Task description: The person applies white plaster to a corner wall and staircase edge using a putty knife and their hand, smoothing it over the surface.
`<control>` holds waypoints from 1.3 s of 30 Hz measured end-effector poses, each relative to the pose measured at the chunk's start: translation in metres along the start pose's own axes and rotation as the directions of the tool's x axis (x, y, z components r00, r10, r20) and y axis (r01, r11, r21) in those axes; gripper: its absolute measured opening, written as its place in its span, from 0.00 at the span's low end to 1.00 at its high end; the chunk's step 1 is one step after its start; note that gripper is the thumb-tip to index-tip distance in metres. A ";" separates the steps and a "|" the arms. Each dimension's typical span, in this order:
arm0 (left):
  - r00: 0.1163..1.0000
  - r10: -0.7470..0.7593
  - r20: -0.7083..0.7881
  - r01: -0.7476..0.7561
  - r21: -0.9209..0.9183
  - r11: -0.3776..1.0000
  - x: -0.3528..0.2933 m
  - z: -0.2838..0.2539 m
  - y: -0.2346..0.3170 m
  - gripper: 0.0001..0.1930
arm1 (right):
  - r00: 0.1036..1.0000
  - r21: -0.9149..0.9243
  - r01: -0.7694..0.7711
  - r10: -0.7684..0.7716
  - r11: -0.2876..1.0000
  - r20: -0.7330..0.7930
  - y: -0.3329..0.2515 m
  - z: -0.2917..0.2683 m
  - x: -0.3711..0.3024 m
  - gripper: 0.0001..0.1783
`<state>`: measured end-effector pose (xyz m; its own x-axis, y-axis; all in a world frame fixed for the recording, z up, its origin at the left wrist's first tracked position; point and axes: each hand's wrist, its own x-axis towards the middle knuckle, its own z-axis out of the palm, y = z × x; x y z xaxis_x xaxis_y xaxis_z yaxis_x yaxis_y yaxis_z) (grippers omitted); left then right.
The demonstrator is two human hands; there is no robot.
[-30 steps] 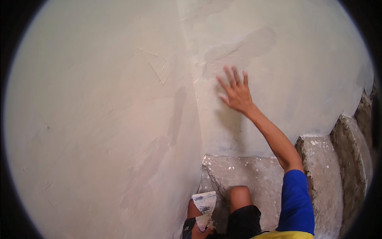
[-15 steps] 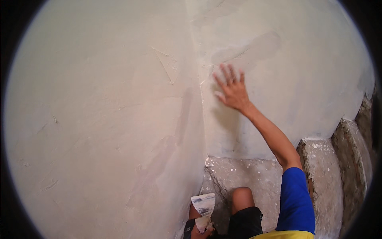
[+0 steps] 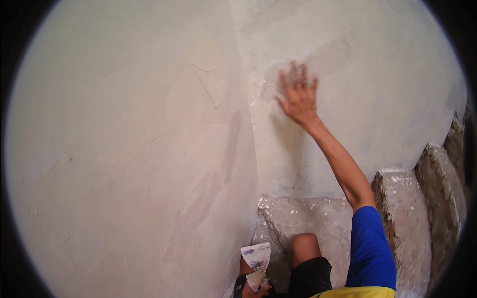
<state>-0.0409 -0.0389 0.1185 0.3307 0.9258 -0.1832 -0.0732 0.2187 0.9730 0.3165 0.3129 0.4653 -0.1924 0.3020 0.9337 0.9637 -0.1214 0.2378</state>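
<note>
My right hand point(image 3: 300, 102) has fingers spread at the scratched plaster wall point(image 3: 357, 119); near, my left hand point(image 3: 255, 293) seems closed around flared, smeared scrapers point(image 3: 256, 255).

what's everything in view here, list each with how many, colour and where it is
wall faces: two, pale grey-beige, left and right, meeting at a corner
darker patches: several, grey, on both wall faces
angular scratch mark: one, wall-coloured, upper middle, left of the corner
landing: one, grey-brown with white specks, bottom centre
steps: at least three, grey-brown, right side
scraper blades: apparently two, off-white with dark smears, bottom centre
shorts: one pair, black, bottom edge
shirt: one, blue sleeve, yellow body, lower right
knees: two, bare, bottom centre
left hand: one, bare, at the lower blade, mostly hidden
right hand: one, bare, fingers spread, over the right wall face
</note>
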 end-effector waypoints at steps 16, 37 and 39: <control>0.987 -0.153 0.043 0.151 0.035 0.988 -0.002 0.003 0.013 0.19 | 0.988 -0.043 -0.148 0.145 0.988 -0.056 0.029 -0.005 -0.006 0.46; 0.992 -0.119 -0.045 0.122 0.059 0.991 0.002 0.001 0.011 0.19 | 0.891 0.297 0.343 -0.409 0.891 0.198 -0.037 0.023 -0.076 0.45; 0.992 -0.120 -0.039 0.124 0.111 0.986 0.000 0.006 0.022 0.19 | 0.917 0.264 0.288 -0.345 0.921 0.203 -0.023 0.017 -0.076 0.44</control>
<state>-0.0372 -0.0359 0.1405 0.3005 0.9039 -0.3043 0.0734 0.2962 0.9523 0.3120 0.3091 0.3843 -0.4709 0.5103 0.7196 0.8807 0.2249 0.4168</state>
